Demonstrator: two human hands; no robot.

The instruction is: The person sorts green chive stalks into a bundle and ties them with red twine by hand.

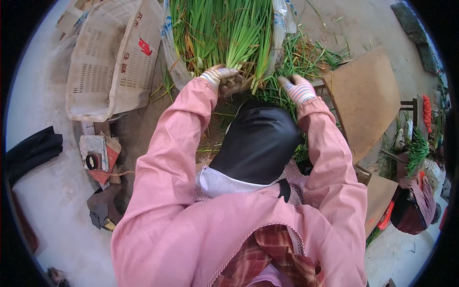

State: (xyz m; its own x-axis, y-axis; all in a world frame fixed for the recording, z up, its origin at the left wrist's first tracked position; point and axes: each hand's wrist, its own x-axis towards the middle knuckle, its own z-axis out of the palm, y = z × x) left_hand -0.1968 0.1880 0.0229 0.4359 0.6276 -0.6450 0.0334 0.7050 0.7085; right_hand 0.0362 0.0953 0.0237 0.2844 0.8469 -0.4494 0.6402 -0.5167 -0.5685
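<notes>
A thick pile of long green leafy stalks (224,33), which look like chives, lies in a clear plastic bag (176,67) in front of me. My left hand (221,76), in a striped glove, is closed around the pale lower ends of some stalks at the near edge of the pile. To the right, my right hand (299,89), also gloved, hovers beside loose green trimmings (306,57) with thumb and fingers apart. Nothing shows in it. A black cover (260,138) drapes over my lap between my arms.
A white plastic crate (107,62) stands at the left. Right of my hand is a brown board (366,100) on a frame. Farther right, another person (413,191) sits among more greens. Cloth and cardboard scraps (98,155) lie at the left.
</notes>
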